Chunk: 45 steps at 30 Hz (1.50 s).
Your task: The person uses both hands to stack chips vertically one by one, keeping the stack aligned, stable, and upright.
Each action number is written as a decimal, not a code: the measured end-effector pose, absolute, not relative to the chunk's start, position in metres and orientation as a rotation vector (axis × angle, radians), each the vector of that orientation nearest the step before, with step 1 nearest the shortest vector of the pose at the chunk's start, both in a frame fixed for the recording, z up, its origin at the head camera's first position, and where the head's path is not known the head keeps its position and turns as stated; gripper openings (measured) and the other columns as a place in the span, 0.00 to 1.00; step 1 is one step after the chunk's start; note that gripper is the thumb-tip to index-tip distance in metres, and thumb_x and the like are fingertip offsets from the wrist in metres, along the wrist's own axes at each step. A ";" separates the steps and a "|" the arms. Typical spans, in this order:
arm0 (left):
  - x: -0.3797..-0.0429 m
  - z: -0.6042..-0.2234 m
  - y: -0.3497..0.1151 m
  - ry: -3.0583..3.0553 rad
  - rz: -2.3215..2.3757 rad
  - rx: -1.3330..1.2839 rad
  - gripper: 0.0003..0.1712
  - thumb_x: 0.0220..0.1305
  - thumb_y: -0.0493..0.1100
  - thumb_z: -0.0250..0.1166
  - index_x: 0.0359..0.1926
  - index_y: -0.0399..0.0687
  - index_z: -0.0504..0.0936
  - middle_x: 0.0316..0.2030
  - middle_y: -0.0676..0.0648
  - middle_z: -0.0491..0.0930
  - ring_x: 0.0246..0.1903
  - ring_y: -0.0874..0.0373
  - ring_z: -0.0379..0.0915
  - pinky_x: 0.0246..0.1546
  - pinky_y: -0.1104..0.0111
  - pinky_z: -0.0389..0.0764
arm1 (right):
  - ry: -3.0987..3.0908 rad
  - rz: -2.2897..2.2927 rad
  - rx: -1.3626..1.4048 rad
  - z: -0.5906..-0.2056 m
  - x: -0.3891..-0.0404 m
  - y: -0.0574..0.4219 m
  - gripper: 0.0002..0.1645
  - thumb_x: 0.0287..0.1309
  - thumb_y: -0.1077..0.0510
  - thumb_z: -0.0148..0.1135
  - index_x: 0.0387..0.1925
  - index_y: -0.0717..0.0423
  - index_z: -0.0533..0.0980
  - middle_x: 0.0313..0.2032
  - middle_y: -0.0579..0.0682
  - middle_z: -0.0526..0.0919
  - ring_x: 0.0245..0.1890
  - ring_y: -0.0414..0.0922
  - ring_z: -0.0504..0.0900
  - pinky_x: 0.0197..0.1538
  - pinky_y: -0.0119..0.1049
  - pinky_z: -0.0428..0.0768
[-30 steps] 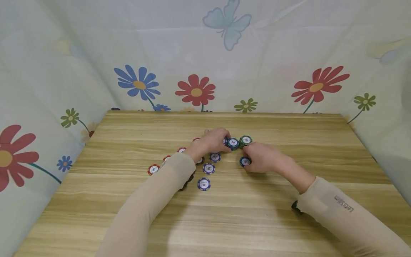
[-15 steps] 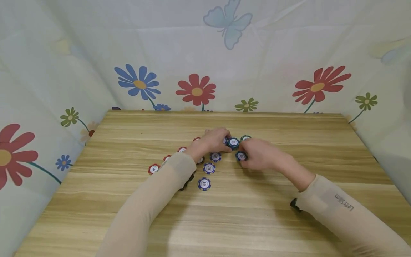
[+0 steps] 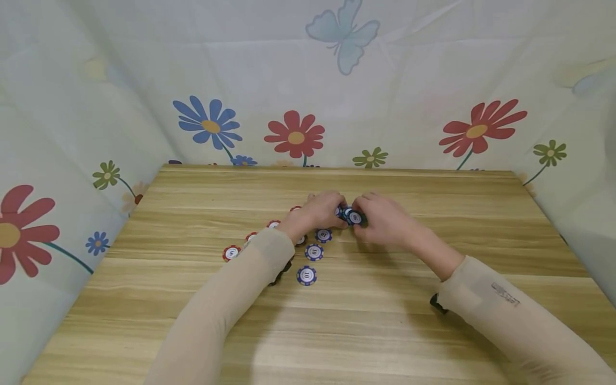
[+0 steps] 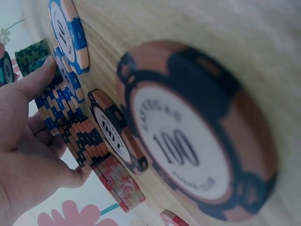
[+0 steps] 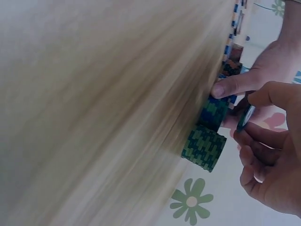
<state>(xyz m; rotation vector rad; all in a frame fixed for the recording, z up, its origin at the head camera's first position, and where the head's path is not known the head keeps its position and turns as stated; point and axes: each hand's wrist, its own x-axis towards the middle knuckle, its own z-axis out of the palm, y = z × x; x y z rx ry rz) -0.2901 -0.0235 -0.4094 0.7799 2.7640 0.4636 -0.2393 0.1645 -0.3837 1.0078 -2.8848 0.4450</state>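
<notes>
My left hand [image 3: 317,211] grips a row of poker chip stacks at mid table. In the left wrist view its fingers [image 4: 28,84] and thumb hold a blue stack [image 4: 54,106], a brown stack [image 4: 82,141] and a red stack [image 4: 120,181], with a green stack [image 4: 32,56] beyond. My right hand [image 3: 385,222] pinches a single blue chip [image 3: 355,217] right beside the left hand's fingertips. In the right wrist view that chip [image 5: 244,118] hangs edge-on next to the blue stack [image 5: 215,110], with the green stack [image 5: 204,148] beside it.
Loose purple chips [image 3: 314,252] and red chips [image 3: 231,253] lie on the wooden table [image 3: 385,321] near my left forearm. A brown 100 chip [image 4: 188,136] lies flat close to the left wrist camera. Flowered cloth walls stand around the table.
My right hand lifted the blue chip off the table and carried it left and back to the stacks. It now hides the green stack in the head view. The left hand stayed put.
</notes>
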 end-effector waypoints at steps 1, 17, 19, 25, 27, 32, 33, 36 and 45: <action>-0.290 -0.409 -0.024 2.763 0.466 0.781 0.25 0.63 0.53 0.75 0.56 0.48 0.81 0.51 0.51 0.80 0.49 0.56 0.73 0.57 0.50 0.64 | -2.882 0.432 1.011 -0.384 -0.241 0.164 0.22 0.52 0.57 0.74 0.46 0.66 0.80 0.40 0.55 0.83 0.41 0.51 0.78 0.47 0.48 0.78; -0.291 -0.410 -0.023 2.759 0.459 0.774 0.27 0.64 0.54 0.74 0.58 0.48 0.80 0.54 0.50 0.80 0.53 0.54 0.74 0.61 0.44 0.63 | -2.935 0.268 0.879 -0.393 -0.252 0.155 0.22 0.53 0.55 0.72 0.49 0.61 0.81 0.46 0.57 0.84 0.50 0.56 0.76 0.55 0.67 0.67; -0.291 -0.410 -0.023 2.760 0.456 0.776 0.26 0.64 0.54 0.74 0.58 0.48 0.80 0.54 0.50 0.80 0.53 0.54 0.74 0.61 0.43 0.63 | -2.940 0.267 0.871 -0.394 -0.253 0.154 0.21 0.54 0.55 0.72 0.48 0.60 0.81 0.45 0.56 0.84 0.50 0.56 0.76 0.55 0.67 0.66; -0.291 -0.410 -0.022 2.766 0.452 0.772 0.26 0.64 0.53 0.74 0.58 0.48 0.81 0.53 0.49 0.80 0.53 0.54 0.74 0.61 0.41 0.64 | -2.948 0.271 0.857 -0.395 -0.255 0.152 0.18 0.54 0.56 0.72 0.46 0.60 0.82 0.43 0.55 0.83 0.48 0.55 0.76 0.54 0.65 0.67; -0.291 -0.410 -0.023 2.765 0.453 0.771 0.26 0.64 0.53 0.74 0.58 0.48 0.81 0.53 0.49 0.80 0.53 0.54 0.74 0.61 0.41 0.63 | -2.950 0.272 0.857 -0.395 -0.256 0.152 0.18 0.54 0.56 0.72 0.45 0.60 0.82 0.43 0.55 0.83 0.48 0.56 0.76 0.54 0.65 0.67; -0.291 -0.410 -0.023 2.762 0.455 0.772 0.26 0.64 0.53 0.74 0.58 0.47 0.81 0.53 0.49 0.80 0.53 0.54 0.74 0.61 0.40 0.63 | -2.947 0.260 0.862 -0.396 -0.257 0.152 0.18 0.54 0.56 0.72 0.45 0.60 0.83 0.43 0.55 0.84 0.49 0.56 0.76 0.54 0.65 0.67; -0.291 -0.410 -0.023 2.762 0.454 0.773 0.26 0.64 0.53 0.74 0.58 0.47 0.81 0.53 0.49 0.80 0.53 0.54 0.74 0.61 0.41 0.63 | -2.946 0.258 0.863 -0.396 -0.257 0.152 0.18 0.54 0.55 0.72 0.45 0.60 0.83 0.43 0.55 0.84 0.49 0.56 0.76 0.54 0.65 0.67; -0.291 -0.410 -0.023 2.760 0.451 0.775 0.26 0.64 0.53 0.74 0.58 0.47 0.81 0.53 0.49 0.80 0.53 0.54 0.74 0.60 0.42 0.64 | -2.942 0.262 0.867 -0.397 -0.258 0.153 0.19 0.54 0.55 0.72 0.46 0.60 0.83 0.43 0.55 0.84 0.49 0.56 0.76 0.54 0.64 0.67; -0.290 -0.409 -0.023 2.760 0.451 0.780 0.25 0.64 0.54 0.74 0.57 0.47 0.81 0.53 0.49 0.80 0.52 0.54 0.74 0.59 0.44 0.65 | -2.940 0.292 0.884 -0.396 -0.259 0.154 0.19 0.54 0.55 0.72 0.47 0.59 0.83 0.44 0.55 0.84 0.49 0.56 0.76 0.53 0.63 0.67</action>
